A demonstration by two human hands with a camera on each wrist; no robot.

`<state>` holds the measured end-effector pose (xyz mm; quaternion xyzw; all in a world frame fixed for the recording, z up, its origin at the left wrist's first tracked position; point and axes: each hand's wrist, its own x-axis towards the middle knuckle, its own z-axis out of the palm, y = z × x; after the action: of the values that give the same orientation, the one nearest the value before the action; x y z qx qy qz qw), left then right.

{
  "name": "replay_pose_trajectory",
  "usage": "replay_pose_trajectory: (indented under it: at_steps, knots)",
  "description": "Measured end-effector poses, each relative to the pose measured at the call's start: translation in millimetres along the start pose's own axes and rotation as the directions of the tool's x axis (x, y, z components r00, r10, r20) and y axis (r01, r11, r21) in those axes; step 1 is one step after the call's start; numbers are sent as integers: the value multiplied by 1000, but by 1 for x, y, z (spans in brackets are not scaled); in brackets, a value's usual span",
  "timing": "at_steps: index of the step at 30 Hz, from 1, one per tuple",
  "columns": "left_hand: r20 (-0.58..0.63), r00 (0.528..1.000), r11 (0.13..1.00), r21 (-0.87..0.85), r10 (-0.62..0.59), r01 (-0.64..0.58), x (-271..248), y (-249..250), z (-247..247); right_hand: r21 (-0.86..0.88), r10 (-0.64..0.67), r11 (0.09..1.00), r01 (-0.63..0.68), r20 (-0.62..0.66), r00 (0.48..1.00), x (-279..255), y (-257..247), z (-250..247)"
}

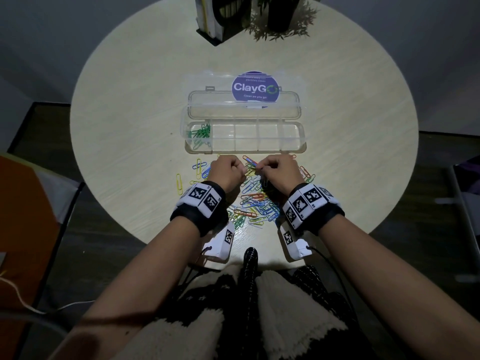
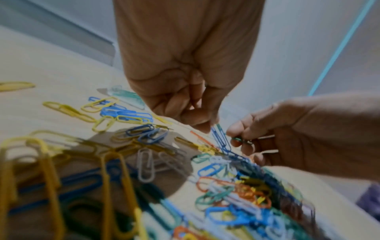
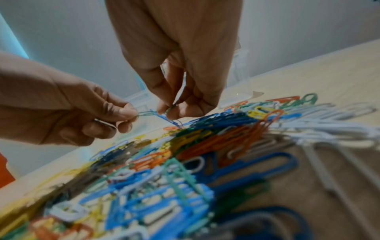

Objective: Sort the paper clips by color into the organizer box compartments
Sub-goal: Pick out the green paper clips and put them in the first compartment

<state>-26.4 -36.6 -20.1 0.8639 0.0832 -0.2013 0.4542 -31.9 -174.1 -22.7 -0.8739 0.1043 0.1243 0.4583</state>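
A loose pile of coloured paper clips (image 1: 255, 201) lies on the round table, in front of the clear organizer box (image 1: 291, 149). Green clips (image 1: 200, 132) fill its leftmost compartment. My left hand (image 1: 241, 171) and right hand (image 1: 260, 169) hover fisted side by side over the pile's far edge. In the right wrist view, my left hand (image 3: 131, 114) pinches a green clip (image 3: 145, 113) that is hooked to a blue clip (image 3: 171, 121). My right hand (image 3: 170, 111) pinches a green bit at the same tangle. The left wrist view shows the blue clip (image 2: 221, 141) hanging from the pinch.
The box lid (image 1: 207, 105) lies open behind the base, over a purple ClayGo sticker (image 1: 255, 87). A black holder (image 1: 220, 22) and a potted plant (image 1: 280, 16) stand at the table's far edge. Stray yellow and blue clips (image 1: 179, 184) lie left of the pile.
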Motion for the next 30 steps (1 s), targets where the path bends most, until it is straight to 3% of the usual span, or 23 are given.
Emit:
replay_pose_trajectory:
  at_steps: [3, 7, 10, 13, 17, 21, 25, 30]
  knots:
    - [2, 999, 988, -145, -45, 44, 3, -6, 1, 94, 33, 995, -30, -35, 999, 2, -3, 3]
    - [31, 996, 966, -242, -84, 89, 3, -11, 0, 67, 35, 997, -31, -71, 997, 5, -4, 6]
    - [62, 996, 967, -242, -64, 77, 1, -12, -3, -70, -50, 997, 44, -89, 995, 5, -5, 7]
    - [87, 996, 971, -231, -34, 54, 0, -15, -6, -254, -173, 952, 169, 4, 985, 4, -6, 7]
    - [125, 992, 977, -209, -8, 34, 0, -16, -8, -378, -220, 896, 235, 83, 972, 3, -5, 7]
    - [36, 998, 964, -259, -58, 65, 3, -15, -8, -428, -241, 862, 270, 122, 963, 0, -3, 7]
    - [-108, 975, 881, -457, -194, 124, 8, -18, -11, -473, -212, 851, 227, 87, 973, -2, 2, 3]
    - [62, 988, 781, -605, -143, 152, 1, -14, -14, -358, -125, 927, 113, -12, 992, -2, -1, 1]
